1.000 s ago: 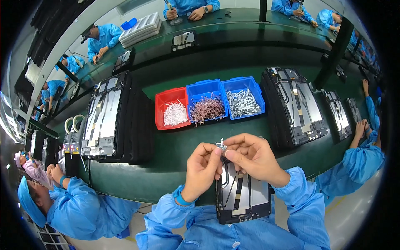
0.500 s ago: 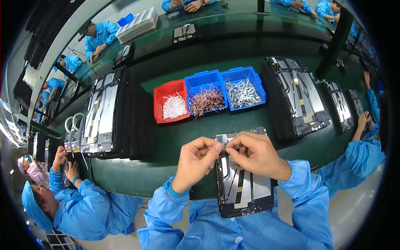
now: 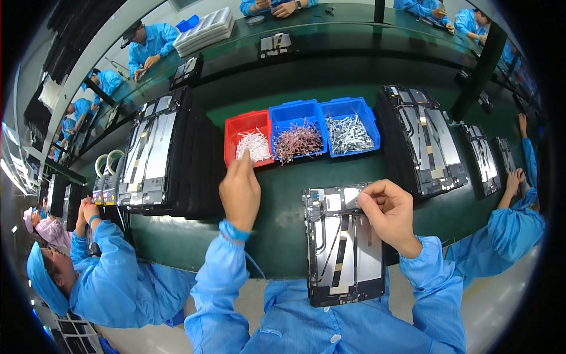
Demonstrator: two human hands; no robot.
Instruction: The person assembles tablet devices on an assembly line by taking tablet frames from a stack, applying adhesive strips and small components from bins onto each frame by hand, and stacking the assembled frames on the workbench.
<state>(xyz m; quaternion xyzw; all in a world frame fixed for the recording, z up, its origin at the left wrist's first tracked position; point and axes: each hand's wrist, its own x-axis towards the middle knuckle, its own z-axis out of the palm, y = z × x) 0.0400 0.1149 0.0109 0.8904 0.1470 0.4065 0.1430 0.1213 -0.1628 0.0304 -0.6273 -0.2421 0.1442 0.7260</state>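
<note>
left hand (image 3: 239, 192) at red bin (image 3: 234, 125), maybe touching

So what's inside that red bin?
The red bin holds small white parts. The left hand reaches in, covering its near edge.

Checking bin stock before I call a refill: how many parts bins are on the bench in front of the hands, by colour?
Red bin, white parts, left hand reaching into it: 1
Blue bins, one with brownish parts and one with silvery parts: 2
Total: 3
</note>
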